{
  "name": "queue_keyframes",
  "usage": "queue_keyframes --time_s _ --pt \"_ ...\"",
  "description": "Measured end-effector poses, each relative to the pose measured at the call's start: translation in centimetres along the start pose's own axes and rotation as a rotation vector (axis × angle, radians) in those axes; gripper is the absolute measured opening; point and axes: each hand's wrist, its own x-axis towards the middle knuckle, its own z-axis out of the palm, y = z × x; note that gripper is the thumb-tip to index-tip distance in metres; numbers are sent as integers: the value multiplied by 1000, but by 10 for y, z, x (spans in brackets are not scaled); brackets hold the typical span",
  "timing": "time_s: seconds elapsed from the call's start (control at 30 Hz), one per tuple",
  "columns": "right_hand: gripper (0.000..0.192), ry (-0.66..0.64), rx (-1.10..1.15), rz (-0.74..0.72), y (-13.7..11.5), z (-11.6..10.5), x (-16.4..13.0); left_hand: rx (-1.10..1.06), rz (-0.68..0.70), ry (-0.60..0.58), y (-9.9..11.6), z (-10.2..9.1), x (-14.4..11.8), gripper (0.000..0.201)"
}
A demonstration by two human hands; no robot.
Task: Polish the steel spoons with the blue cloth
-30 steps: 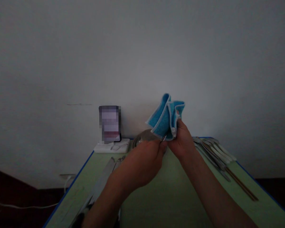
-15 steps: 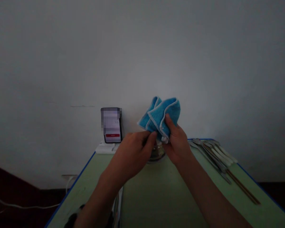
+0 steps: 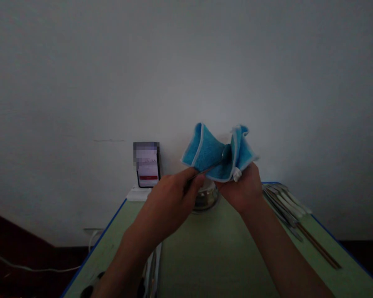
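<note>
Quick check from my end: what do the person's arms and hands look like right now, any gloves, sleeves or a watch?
Both are bare. The left hand and right hand wear no gloves, and no rings show in this dim view. Both forearms run uncovered to the bottom edge of the picture, with no sleeve in sight. No watch or band shows on either wrist. The fingers are uncovered too.

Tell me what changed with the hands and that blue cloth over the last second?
The blue cloth has opened out in the right hand, baring a spoon that half a second ago was wrapped inside. The left hand holds the spoon's handle, as before. The metal bowl, phone and row of cutlery on the green table stayed put.
</note>
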Motion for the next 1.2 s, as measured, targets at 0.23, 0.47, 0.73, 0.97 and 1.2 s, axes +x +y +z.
queue_keyframes --time_s 0.23,0.47,0.73,0.97,1.2 --pt "15 -134 24 68 -3 -4 -2 -153 6 -15 1 0 3 34" --pt "18 -69 -19 -27 2 -7 1 -221 21 -99 -1 -5 2 30" --pt "25 140 53 -60 2 -8 6 -214 -1 4 1 -10 3 26" --pt "20 17 -83 -26 11 -3 -2 -130 -29 -31 -1 1 5 24" --pt "25 48 187 52 0 2 -1 -156 35 -142 1 -8 -3 23"
